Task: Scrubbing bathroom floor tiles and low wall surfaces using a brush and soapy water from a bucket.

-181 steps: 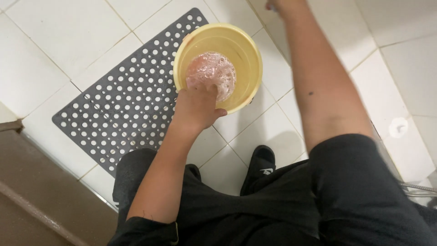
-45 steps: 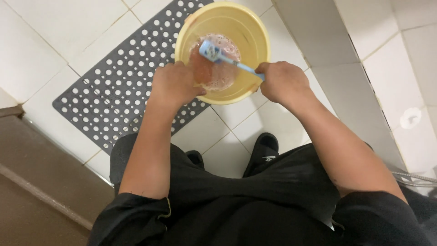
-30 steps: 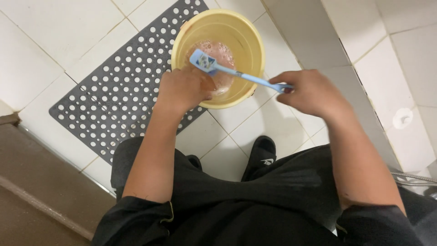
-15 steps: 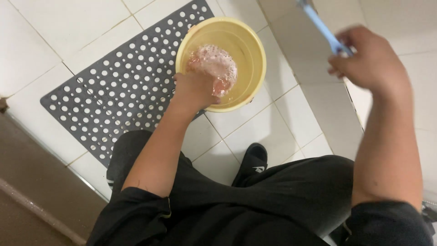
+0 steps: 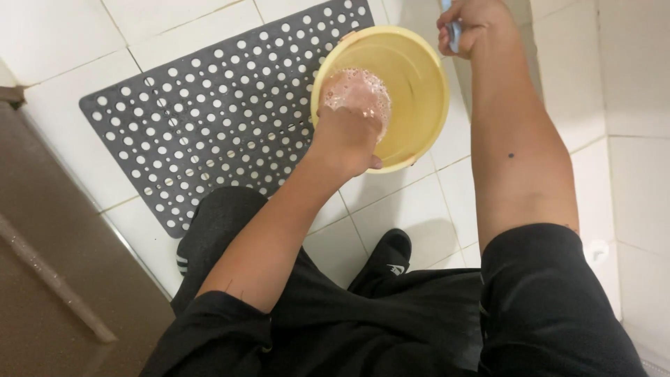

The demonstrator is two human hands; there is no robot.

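1. I see my left hand point(image 5: 347, 139) closed around a pinkish, foam-covered lump point(image 5: 357, 94), held over the near rim of the yellow basin point(image 5: 419, 77).
2. The lump looks wet and bubbly; I cannot tell what it is.
3. My right hand point(image 5: 469, 24) is raised beyond the basin, fingers curled tight on a light-blue handle point(image 5: 453, 31).
4. The basin sits partly on a grey perforated mat point(image 5: 209, 119) on white floor tiles point(image 5: 412, 209).

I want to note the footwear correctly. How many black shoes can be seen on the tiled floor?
2. One black shoe is on the white tiles just below the yellow basin. The other shoe shows only as a striped edge at the grey perforated mat, mostly hidden by the leg.
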